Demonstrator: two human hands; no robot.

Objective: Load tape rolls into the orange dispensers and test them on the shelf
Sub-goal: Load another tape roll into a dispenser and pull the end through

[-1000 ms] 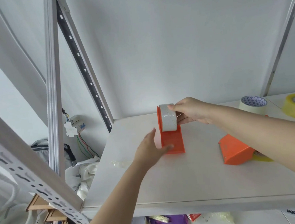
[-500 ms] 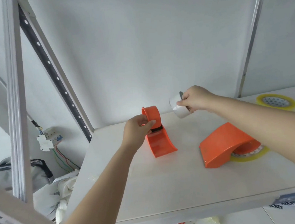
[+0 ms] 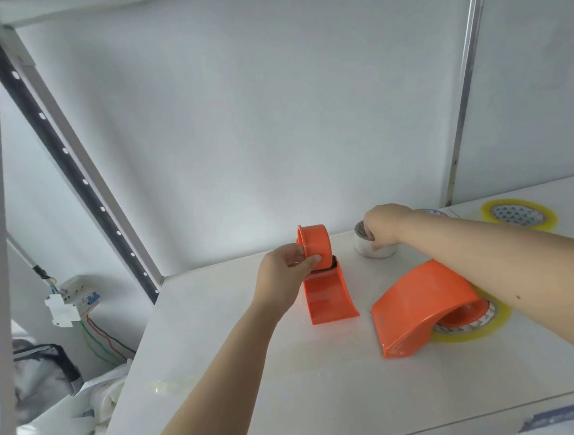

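Nearest us, the white shelf [image 3: 326,386] is running bare along its front edge, both our forearms reaching in over it

To the right, the second orange dispenser [image 3: 419,306] is lying tipped on its side, its hub resting on a yellowish clear tape roll [image 3: 472,326] that is lying flat under it; our right forearm is passing just above both

At centre, the first orange dispenser [image 3: 323,283] is standing upright on the shelf, its round hub bare. Our left hand [image 3: 283,279] is gripping it, thumb and fingers closing on the hub's left side

Further back, our right hand [image 3: 384,225] is reaching down onto the silver tape roll [image 3: 371,243], which is sitting flat on the shelf just behind and right of the upright dispenser, apart from it. Fingers are curling over the roll's top rim and into its core, pinching it

Beyond the right wrist, part of another roll is showing, too hidden to describe. Far right, a yellow-edged tape roll [image 3: 519,215] is lying flat near the back wall
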